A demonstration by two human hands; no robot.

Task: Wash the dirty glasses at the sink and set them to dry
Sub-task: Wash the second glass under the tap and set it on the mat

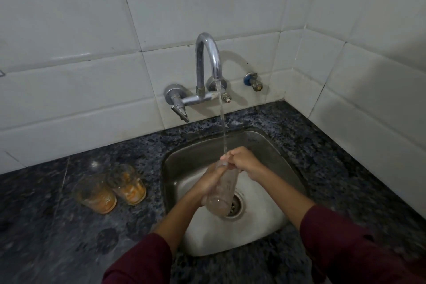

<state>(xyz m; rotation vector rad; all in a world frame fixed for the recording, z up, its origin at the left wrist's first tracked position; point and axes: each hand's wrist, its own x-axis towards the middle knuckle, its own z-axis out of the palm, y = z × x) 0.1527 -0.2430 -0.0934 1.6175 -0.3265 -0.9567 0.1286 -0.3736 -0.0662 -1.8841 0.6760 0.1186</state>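
Over the steel sink (pixel 274 159) I hold a clear glass (pixel 222 193), tilted with its mouth up toward the running water. My left hand (pixel 211 182) wraps around the glass's side. My right hand (pixel 242 162) grips its rim, fingers at or inside the mouth. Water falls from the chrome tap (pixel 208 62) onto my hands and the rim. Two dirty glasses with orange residue stand upright on the counter left of the sink: one nearer me (pixel 95 193), one behind it (pixel 126 183), touching or nearly so.
A dark speckled stone counter (pixel 57 237) surrounds the sink. White tiled walls rise behind and to the right. The tap's lever handle (pixel 179 113) sticks out at the lower left of the tap. A small blue valve (pixel 253 82) sits on the wall to the right. The drain (pixel 235 206) lies under the glass.
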